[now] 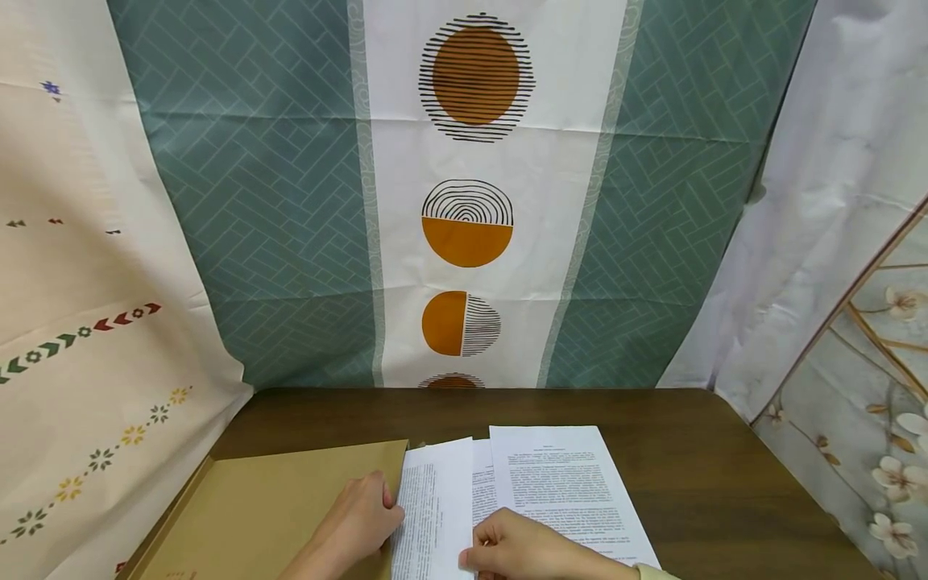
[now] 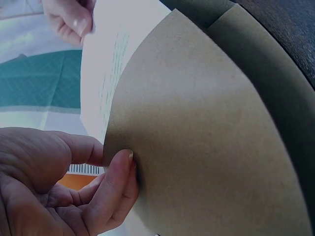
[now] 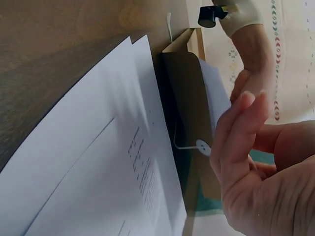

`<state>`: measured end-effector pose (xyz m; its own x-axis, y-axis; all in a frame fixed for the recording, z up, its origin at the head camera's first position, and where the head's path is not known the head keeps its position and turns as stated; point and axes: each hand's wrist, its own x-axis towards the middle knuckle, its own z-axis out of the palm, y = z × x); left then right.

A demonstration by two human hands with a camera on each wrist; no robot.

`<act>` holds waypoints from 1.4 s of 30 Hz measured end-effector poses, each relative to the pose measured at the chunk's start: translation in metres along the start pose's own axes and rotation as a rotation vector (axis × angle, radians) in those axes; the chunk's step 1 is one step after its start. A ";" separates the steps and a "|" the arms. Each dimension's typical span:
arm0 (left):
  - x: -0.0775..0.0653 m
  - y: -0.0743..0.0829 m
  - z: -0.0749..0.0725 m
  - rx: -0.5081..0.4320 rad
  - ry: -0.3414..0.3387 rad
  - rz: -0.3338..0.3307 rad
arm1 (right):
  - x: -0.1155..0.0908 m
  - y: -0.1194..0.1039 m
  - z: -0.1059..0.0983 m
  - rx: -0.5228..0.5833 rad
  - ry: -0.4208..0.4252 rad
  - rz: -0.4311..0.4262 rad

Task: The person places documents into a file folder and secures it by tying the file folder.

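A brown cardboard document folder (image 1: 268,499) lies at the left front of the table. My left hand (image 1: 360,515) pinches its edge between thumb and fingers, as the left wrist view shows at the folder's brown panel (image 2: 197,118). A printed white sheet (image 1: 437,499) sits against the folder's right edge, partly inside it. My right hand (image 1: 516,544) pinches that sheet near its lower right edge. In the right wrist view the folder carries a white button (image 3: 203,147) with a string. Whether the held paper is one sheet or several, I cannot tell.
More printed pages (image 1: 565,483) lie to the right on the dark wooden table (image 1: 725,475), overlapping a sheet (image 1: 483,483) beside the held one. A patterned curtain (image 1: 290,201) hangs behind the table, with further cloth at both sides.
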<state>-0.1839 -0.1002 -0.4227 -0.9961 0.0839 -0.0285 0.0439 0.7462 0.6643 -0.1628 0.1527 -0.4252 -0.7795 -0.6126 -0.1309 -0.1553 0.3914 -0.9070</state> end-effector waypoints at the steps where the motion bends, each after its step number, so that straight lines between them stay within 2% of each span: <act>1: 0.000 0.000 0.000 -0.002 0.003 0.004 | 0.002 0.000 0.002 0.009 0.016 -0.006; 6: 0.000 0.001 0.000 -0.002 0.000 -0.004 | 0.013 -0.003 0.015 0.042 0.089 -0.021; 11: 0.001 0.000 0.000 0.004 -0.003 0.007 | 0.021 -0.006 0.025 0.030 0.142 -0.057; 16: 0.001 -0.001 0.000 -0.005 0.002 0.002 | 0.029 -0.006 0.030 0.088 0.107 -0.102; 20: 0.000 0.000 0.000 -0.013 -0.002 -0.007 | 0.034 -0.003 0.033 0.126 0.078 -0.087; 25: 0.000 0.000 -0.001 -0.009 -0.013 -0.020 | 0.037 -0.001 0.034 0.054 0.092 -0.045; 34: -0.001 0.001 -0.003 -0.008 -0.019 -0.008 | 0.047 -0.012 0.040 -0.092 0.105 0.066; 42: -0.003 0.000 -0.003 -0.015 -0.006 0.036 | 0.061 -0.015 0.044 -0.112 0.010 0.070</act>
<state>-0.1811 -0.1020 -0.4204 -0.9934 0.1144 -0.0092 0.0781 0.7325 0.6763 -0.1811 0.0793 -0.4376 -0.7968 -0.5743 -0.1878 -0.1665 0.5075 -0.8454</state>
